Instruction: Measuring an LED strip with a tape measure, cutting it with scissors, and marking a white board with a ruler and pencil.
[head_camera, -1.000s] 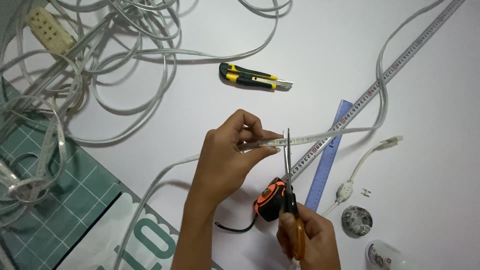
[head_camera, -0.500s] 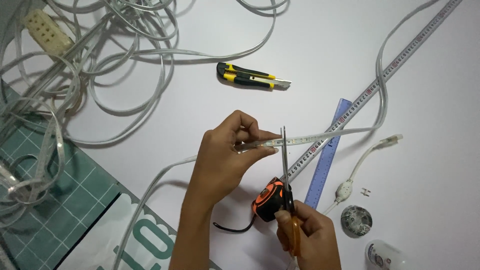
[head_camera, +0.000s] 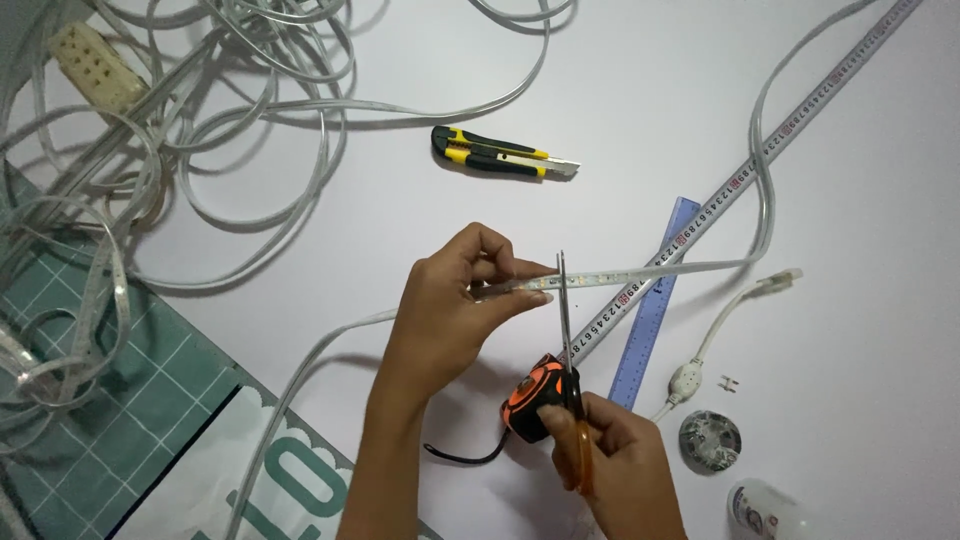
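Your left hand (head_camera: 455, 305) extends forward from the lower centre of view, forearm raised, wrist straight. Its fingers curl inward and the thumb presses against the fingertips in a closed pinch, knuckles uppermost. Your right hand (head_camera: 620, 465) sits lower and nearer your body, just right of the left forearm. Its fingers are folded into a closed grip, thumb on top, back of hand facing up.

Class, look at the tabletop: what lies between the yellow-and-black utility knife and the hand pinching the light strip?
Nothing: in the head view, only bare white table separates the utility knife from the left hand holding the strip.
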